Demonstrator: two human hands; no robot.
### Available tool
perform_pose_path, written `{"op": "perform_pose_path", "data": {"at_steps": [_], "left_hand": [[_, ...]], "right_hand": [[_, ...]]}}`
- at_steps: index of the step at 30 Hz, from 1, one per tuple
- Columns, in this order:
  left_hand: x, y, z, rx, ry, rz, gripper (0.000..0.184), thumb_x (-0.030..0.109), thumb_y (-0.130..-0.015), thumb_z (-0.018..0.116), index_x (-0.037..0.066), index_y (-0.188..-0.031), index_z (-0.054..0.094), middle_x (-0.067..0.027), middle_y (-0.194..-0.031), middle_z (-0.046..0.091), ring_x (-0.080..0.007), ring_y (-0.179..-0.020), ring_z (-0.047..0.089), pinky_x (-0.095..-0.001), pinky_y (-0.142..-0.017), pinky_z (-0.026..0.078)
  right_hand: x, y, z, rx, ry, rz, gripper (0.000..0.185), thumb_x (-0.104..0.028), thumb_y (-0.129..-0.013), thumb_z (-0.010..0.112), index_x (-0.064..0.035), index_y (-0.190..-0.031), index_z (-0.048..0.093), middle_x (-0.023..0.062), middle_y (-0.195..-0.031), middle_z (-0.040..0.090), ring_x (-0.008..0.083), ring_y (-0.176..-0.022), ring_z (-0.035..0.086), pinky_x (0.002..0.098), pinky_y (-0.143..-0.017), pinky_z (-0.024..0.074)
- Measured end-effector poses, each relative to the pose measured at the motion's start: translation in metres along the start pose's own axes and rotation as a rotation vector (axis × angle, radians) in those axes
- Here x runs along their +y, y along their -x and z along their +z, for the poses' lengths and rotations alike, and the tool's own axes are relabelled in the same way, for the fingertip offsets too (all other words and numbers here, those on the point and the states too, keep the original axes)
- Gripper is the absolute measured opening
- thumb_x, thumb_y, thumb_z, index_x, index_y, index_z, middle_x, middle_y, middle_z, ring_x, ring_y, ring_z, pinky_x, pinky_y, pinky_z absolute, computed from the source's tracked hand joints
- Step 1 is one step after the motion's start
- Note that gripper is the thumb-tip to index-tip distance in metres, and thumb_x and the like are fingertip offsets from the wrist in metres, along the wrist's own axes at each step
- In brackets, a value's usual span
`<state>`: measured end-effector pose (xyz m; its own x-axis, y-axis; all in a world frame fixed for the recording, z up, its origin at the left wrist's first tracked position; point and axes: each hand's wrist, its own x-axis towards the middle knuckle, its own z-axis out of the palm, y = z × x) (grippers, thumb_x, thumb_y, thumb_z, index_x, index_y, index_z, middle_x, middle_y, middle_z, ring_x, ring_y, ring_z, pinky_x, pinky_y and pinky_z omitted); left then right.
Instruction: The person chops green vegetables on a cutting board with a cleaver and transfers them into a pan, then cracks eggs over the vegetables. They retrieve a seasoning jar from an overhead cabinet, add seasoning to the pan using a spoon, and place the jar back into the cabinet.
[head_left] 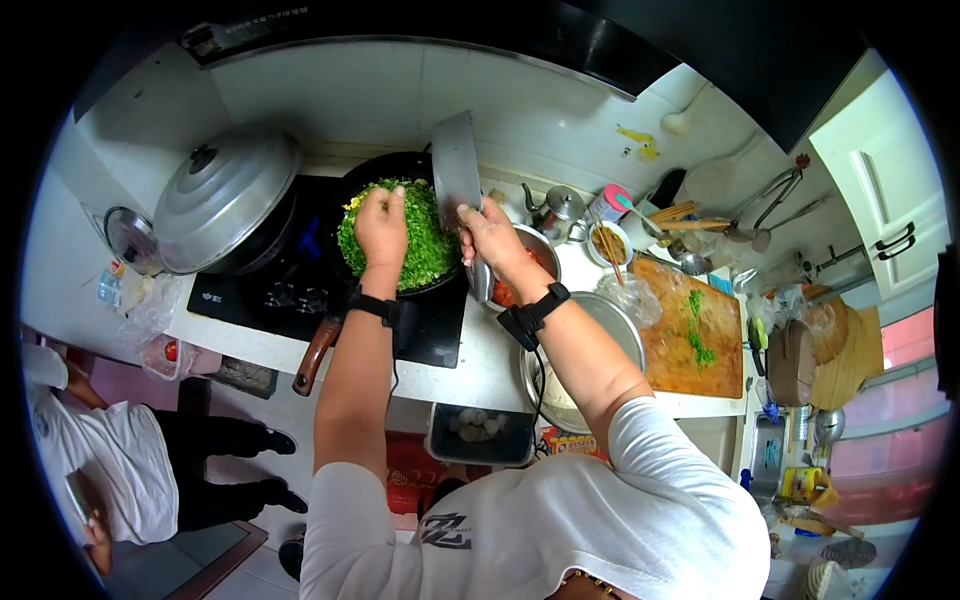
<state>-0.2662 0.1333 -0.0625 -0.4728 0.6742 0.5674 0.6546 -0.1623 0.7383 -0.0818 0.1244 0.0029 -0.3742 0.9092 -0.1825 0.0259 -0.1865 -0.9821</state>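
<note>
My right hand (490, 235) grips a cleaver (457, 160), its broad blade upright at the right rim of a black wok (368, 168). Finely chopped greens (432, 245) fill the wok, with a little yellow showing at the upper left edge. Over the left side of the greens is my left hand (382, 228), its fingers curled closed; whatever may be in them is hidden. Just right of the cleaver, a metal bowl (545, 250) with red pieces sits partly behind my right hand and wrist.
A large lidded pot (230, 200) stands on the left of the black cooktop (420, 335). To the right are a kettle (562, 207), a large metal basin (625, 335) and a wooden cutting board (720, 340) with green scraps. Another person (110, 450) stands at lower left.
</note>
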Motion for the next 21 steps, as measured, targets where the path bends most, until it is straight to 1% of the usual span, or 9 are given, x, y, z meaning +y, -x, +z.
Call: {"op": "perform_pose_path", "data": {"at_steps": [1,5,8,9,12,14,17,19,21], "left_hand": [[-0.005,0.006,-0.001,-0.008,-0.001,-0.003,0.019,0.021,-0.086,0.067,0.009,-0.078,0.055,-0.0039,-0.071,0.061,-0.0236,-0.061,0.056,-0.0344,-0.057,0.046],[-0.016,0.010,0.007,-0.209,-0.263,-0.010,0.043,0.033,-0.080,0.069,0.015,-0.119,0.063,-0.0151,-0.133,0.053,-0.0378,-0.129,0.040,-0.0499,-0.108,0.029],[0.006,0.015,0.000,-0.216,-0.429,0.044,0.049,0.036,-0.080,0.069,0.014,-0.123,0.060,-0.0186,-0.134,0.051,-0.0379,-0.130,0.039,-0.0495,-0.108,0.029],[0.003,0.016,0.002,-0.349,-0.470,-0.103,0.053,0.035,-0.080,0.068,0.011,-0.126,0.057,-0.0206,-0.135,0.049,-0.0377,-0.132,0.038,-0.0483,-0.109,0.029],[-0.007,0.024,0.004,-0.202,-0.368,-0.050,0.055,0.031,-0.079,0.067,0.008,-0.128,0.054,-0.0213,-0.135,0.049,-0.0377,-0.131,0.039,-0.0455,-0.109,0.030],[-0.002,0.024,-0.006,-0.274,-0.302,-0.004,0.046,0.023,-0.079,0.065,0.006,-0.121,0.059,-0.0195,-0.125,0.057,-0.0349,-0.119,0.051,-0.0417,-0.100,0.041],[-0.007,0.031,-0.009,-0.156,-0.050,-0.089,0.029,0.023,-0.084,0.066,0.009,-0.109,0.066,-0.0126,-0.106,0.067,-0.0304,-0.096,0.064,-0.0358,-0.086,0.048],[-0.023,0.031,-0.003,-0.086,0.264,-0.149,0.025,0.021,-0.092,0.060,0.002,-0.105,0.068,-0.0100,-0.102,0.069,-0.0187,-0.091,0.064,-0.0301,-0.085,0.048],[-0.024,0.028,-0.008,-0.108,0.667,-0.502,0.029,0.021,-0.093,0.059,-0.002,-0.111,0.063,-0.0088,-0.107,0.067,-0.0184,-0.097,0.061,-0.0309,-0.086,0.047]], "right_hand": [[0.003,0.004,-0.001,0.004,0.026,-0.027,0.019,-0.026,-0.097,0.049,-0.0085,-0.102,0.045,0.0017,-0.062,0.047,0.0117,-0.047,0.047,0.0271,-0.044,0.0446],[0.003,0.014,-0.006,-0.008,0.002,-0.012,0.020,-0.025,-0.097,0.049,-0.0060,-0.103,0.045,0.0017,-0.062,0.046,0.0114,-0.046,0.046,0.0267,-0.042,0.0436],[0.007,0.021,-0.011,-0.025,0.018,-0.008,0.021,-0.025,-0.097,0.049,-0.0052,-0.103,0.045,0.0017,-0.062,0.046,0.0114,-0.045,0.046,0.0270,-0.042,0.0435],[0.007,0.022,-0.012,-0.014,0.044,0.002,0.021,-0.024,-0.097,0.049,-0.0049,-0.104,0.045,0.0014,-0.061,0.046,0.0112,-0.045,0.045,0.0269,-0.042,0.0433],[0.008,0.031,-0.018,-0.037,-0.005,-0.014,0.021,-0.024,-0.097,0.050,-0.0049,-0.103,0.046,0.0007,-0.060,0.045,0.0109,-0.045,0.045,0.0268,-0.042,0.0431],[0.010,0.042,-0.024,-0.023,0.006,0.008,0.023,-0.024,-0.097,0.051,-0.0052,-0.107,0.046,-0.0001,-0.060,0.045,0.0102,-0.045,0.046,0.0263,-0.042,0.0433],[0.010,0.067,-0.041,-0.052,-0.023,-0.014,0.024,-0.025,-0.097,0.052,-0.0050,-0.108,0.046,0.0002,-0.061,0.046,0.0101,-0.046,0.048,0.0266,-0.043,0.0442],[-0.006,0.101,-0.057,-0.089,-0.005,-0.070,0.024,-0.024,-0.096,0.053,-0.0045,-0.107,0.046,0.0003,-0.062,0.047,0.0102,-0.047,0.048,0.0269,-0.044,0.0451],[-0.006,0.130,-0.081,-0.106,-0.049,-0.092,0.019,-0.021,-0.096,0.053,-0.0056,-0.105,0.047,0.0001,-0.061,0.046,0.0099,-0.047,0.048,0.0260,-0.044,0.0447]]}}
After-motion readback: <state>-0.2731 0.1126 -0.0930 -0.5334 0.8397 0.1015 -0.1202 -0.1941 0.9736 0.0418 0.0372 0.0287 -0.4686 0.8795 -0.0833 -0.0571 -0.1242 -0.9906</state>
